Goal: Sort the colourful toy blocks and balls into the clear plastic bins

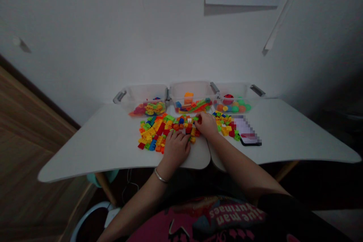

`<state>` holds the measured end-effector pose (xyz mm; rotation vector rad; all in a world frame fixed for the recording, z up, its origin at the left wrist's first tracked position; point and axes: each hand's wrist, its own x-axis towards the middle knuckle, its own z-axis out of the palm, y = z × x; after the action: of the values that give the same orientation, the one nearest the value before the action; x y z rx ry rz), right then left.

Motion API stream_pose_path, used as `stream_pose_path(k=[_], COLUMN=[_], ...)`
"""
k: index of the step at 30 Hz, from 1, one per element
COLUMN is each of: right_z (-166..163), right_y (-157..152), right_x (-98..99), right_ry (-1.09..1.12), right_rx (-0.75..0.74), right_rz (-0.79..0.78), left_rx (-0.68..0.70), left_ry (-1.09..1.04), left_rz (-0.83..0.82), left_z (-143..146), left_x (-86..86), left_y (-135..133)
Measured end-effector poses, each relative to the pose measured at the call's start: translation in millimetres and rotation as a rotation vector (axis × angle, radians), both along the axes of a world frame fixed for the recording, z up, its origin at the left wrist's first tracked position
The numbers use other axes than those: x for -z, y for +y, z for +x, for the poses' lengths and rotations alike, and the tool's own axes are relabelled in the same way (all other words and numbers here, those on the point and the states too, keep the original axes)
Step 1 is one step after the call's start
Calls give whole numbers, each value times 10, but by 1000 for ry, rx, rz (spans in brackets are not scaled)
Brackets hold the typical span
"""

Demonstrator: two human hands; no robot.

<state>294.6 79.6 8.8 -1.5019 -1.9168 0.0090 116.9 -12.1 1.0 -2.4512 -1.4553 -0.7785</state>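
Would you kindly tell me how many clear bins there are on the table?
3, in a row behind the loose bricks: the left bin, the middle bin and the right bin. None appears hidden.

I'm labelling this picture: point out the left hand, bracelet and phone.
Left hand (176,146), head view: back of the hand.
Bracelet (160,176), head view: its band.
Phone (246,130), head view: its pixelated screen.

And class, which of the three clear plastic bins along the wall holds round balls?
The clear plastic bin at the far right: it shows round, multicoloured balls, while the left bin and middle bin show none.
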Motion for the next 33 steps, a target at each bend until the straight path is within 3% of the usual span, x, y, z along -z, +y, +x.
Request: stream_pose_path(k=[5, 11, 16, 20, 24, 27, 33], right_z=[18, 153, 144, 26, -24, 15, 159], right_y=[68, 433, 638, 515, 404, 436, 582], right_x=[-287, -795, -940, -987, -1013, -996, -919], right_ry=[132, 202, 79, -228, -341, -222, 333], right_rx=[-189, -155, -81, 19, 48, 7, -201], right_rz=[161, 293, 144, -50, -66, -63, -69], left_rx=[3, 3, -2, 9, 12, 14, 16], left_ry=[1, -7, -3, 3, -11, -22, -22], left_rz=[-4, -14, -18, -8, 7, 4, -8], left_z=[0, -4, -2, -8, -12, -13, -15], left_x=[-12, -11, -18, -11, 9, 18, 17], left_y=[-12, -11, -9, -5, 3, 6, 3])
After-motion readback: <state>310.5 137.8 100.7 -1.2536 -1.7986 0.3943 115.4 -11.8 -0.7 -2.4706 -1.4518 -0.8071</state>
